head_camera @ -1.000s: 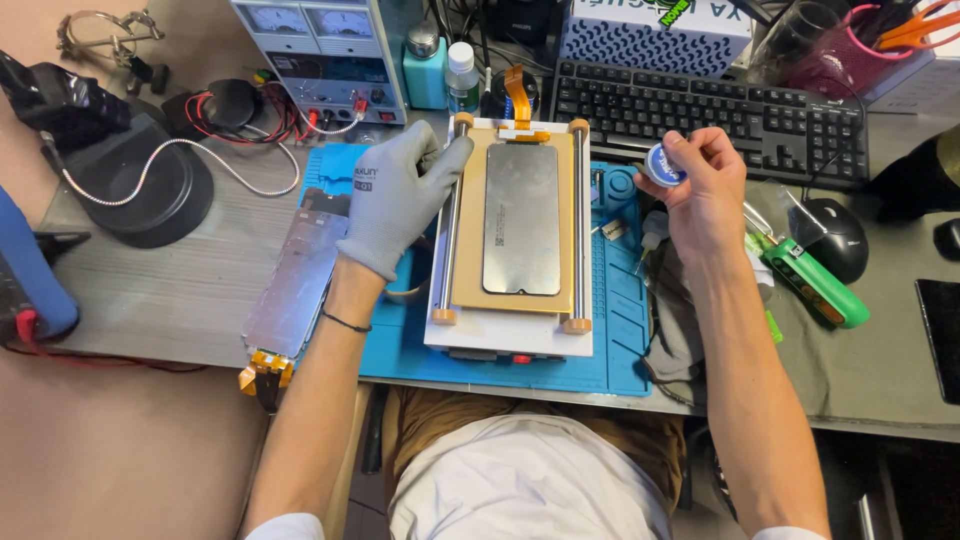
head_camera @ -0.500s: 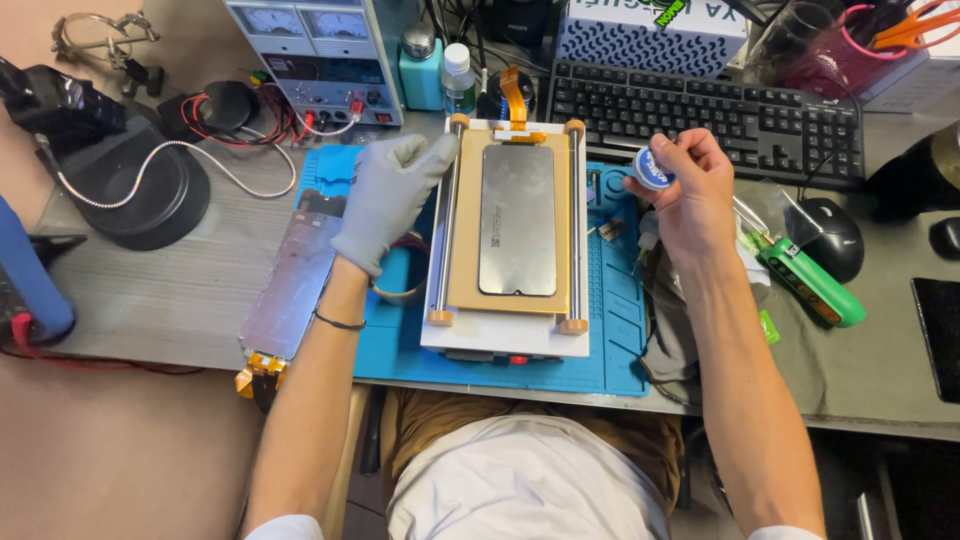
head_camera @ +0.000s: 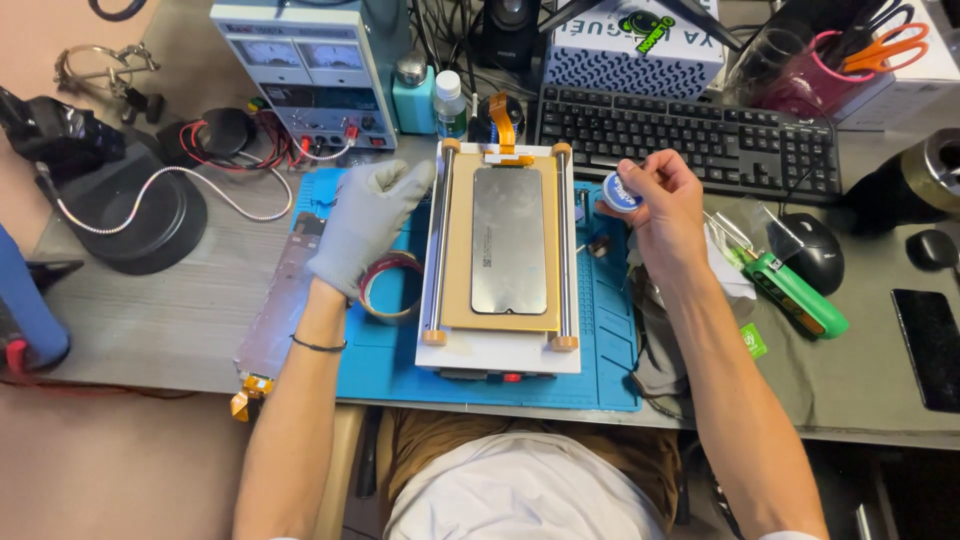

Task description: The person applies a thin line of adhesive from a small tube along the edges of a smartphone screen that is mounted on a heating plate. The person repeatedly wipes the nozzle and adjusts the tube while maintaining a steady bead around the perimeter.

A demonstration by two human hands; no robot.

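Head view: grey desk (head_camera: 150, 320), blue mat (head_camera: 610, 350); left hand (head_camera: 365, 225) open; right hand (head_camera: 665, 205) pinching spool (head_camera: 622, 190).

— What sits at the centre?
— A white heating plate (head_camera: 497, 352) carrying a grey phone screen panel (head_camera: 508, 238). Left of that plate, the gloved left hand (head_camera: 367, 223) hovers, fingers spread, above a red tape roll (head_camera: 391, 287).
— And right of the plate?
— The bare right hand (head_camera: 663, 207) pinches a small round blue spool (head_camera: 622, 190).
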